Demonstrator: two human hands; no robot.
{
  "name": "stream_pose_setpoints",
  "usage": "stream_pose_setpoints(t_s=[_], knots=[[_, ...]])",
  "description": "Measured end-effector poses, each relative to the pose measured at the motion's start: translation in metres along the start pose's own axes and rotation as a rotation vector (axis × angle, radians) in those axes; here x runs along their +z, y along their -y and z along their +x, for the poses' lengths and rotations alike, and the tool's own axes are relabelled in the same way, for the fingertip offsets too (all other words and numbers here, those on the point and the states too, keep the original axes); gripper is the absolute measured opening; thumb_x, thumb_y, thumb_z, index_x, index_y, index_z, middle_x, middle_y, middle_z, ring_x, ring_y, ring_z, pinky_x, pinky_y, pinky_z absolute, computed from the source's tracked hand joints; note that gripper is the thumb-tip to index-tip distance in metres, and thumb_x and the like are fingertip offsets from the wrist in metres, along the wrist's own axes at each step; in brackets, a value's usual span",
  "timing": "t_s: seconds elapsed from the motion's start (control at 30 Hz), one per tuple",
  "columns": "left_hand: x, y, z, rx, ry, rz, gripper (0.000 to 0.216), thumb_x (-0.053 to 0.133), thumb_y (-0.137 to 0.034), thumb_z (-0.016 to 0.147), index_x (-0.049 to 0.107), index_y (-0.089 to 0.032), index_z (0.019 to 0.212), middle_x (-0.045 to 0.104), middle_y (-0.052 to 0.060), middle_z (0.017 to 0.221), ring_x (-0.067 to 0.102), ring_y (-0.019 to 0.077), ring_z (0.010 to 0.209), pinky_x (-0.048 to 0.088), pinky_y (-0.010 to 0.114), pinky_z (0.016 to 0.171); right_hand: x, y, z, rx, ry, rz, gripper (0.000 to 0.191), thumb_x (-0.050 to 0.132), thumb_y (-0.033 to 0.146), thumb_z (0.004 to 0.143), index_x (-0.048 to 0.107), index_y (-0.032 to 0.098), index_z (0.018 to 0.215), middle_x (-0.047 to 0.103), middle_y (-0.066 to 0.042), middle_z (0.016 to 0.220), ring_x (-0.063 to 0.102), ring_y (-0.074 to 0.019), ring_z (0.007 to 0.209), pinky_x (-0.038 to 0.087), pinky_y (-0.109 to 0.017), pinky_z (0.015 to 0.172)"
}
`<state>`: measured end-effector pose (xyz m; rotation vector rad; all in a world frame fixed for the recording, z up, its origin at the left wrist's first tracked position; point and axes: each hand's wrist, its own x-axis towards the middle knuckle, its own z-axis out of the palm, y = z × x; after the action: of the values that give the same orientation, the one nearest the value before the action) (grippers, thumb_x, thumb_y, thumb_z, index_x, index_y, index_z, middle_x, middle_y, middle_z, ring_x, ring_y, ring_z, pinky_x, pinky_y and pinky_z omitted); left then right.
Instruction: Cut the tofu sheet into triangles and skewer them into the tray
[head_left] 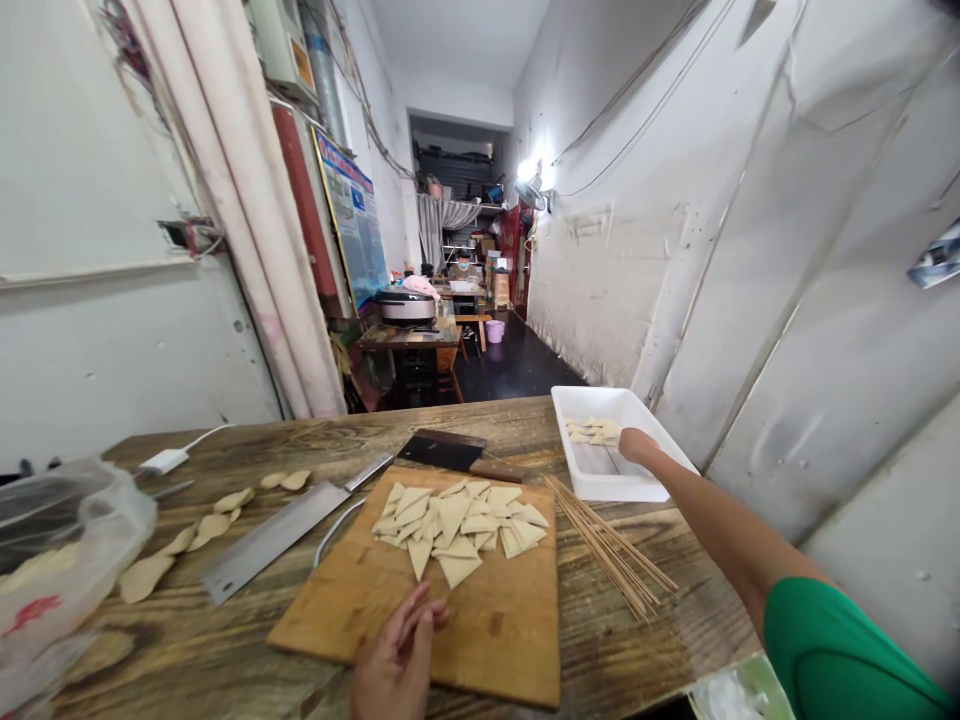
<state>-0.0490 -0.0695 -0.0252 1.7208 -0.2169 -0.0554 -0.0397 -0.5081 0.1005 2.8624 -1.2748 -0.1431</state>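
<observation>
My left hand (401, 645) is over the near part of a wooden cutting board (510, 640), its fingers loosely stretched and holding nothing. Just beyond its fingertips lies a pile of flat, pale triangular pieces (454, 515), which look like cut tofu sheet or dough. My right hand (636, 446) reaches into a white plastic tray (622, 490) and looks closed. Its fingertips are turned away, so what they grip is hidden. Right beside it, more pale pieces (592, 431) lie in the tray. Thin wooden skewers (607, 550) lie fanned out between board and tray.
A cleaver (277, 540) lies left of the board, and a dark-bladed knife (442, 450) lies behind it. Pale scraps (180, 540) and a clear plastic bag (67, 540) are on the left. A white adapter (165, 460) with a cable sits behind. Someone (465, 268) is at a far table.
</observation>
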Motion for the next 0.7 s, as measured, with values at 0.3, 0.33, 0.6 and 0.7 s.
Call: stream_pose_setpoints(t_s=[0.3,0.33,0.6,0.7], knots=[[0.006,-0.015,-0.005,0.019,-0.056,-0.042,0.042,0.059,-0.044,0.074,0.063,-0.015,0.104,0.072,0.009,0.087,0.069,0.0214,0.079,0.056,0.032,0.075,-0.023,0.017,-0.07,-0.106,-0.293,-0.046,0.045,0.024,0.038,0.097,0.055,0.011,0.117,0.063,-0.016,0.106,0.059,-0.0237,0.095,0.041,-0.031,0.069],[0.007,-0.017,-0.006,0.023,-0.048,-0.042,0.041,0.058,-0.043,0.076,0.063,-0.014,0.105,0.072,0.009,0.087,0.069,0.0209,0.078,0.056,0.032,0.075,-0.016,0.018,-0.09,-0.149,-0.317,-0.042,0.048,0.021,0.04,0.097,0.057,0.013,0.113,0.065,-0.015,0.101,0.06,-0.0242,0.092,0.039,-0.03,0.066],[0.014,-0.038,0.008,0.391,0.001,0.481,0.026,0.055,-0.022,0.08,0.065,-0.018,0.104,0.066,0.009,0.103,0.06,0.0215,0.098,0.047,0.038,0.09,0.083,0.003,-0.176,-0.38,-0.143,-0.038,0.029,0.038,0.031,0.092,0.062,0.016,0.088,0.065,-0.01,0.092,0.063,-0.0211,0.079,0.036,-0.026,0.057],[0.018,-0.052,0.025,0.468,-0.04,0.649,0.021,0.056,-0.021,0.081,0.065,-0.016,0.099,0.063,0.01,0.101,0.056,0.022,0.098,0.045,0.038,0.09,0.095,0.002,-0.166,-0.366,-0.137,-0.021,0.029,0.038,0.025,0.092,0.062,0.013,0.084,0.065,-0.013,0.089,0.063,-0.0217,0.082,0.038,-0.027,0.061]])
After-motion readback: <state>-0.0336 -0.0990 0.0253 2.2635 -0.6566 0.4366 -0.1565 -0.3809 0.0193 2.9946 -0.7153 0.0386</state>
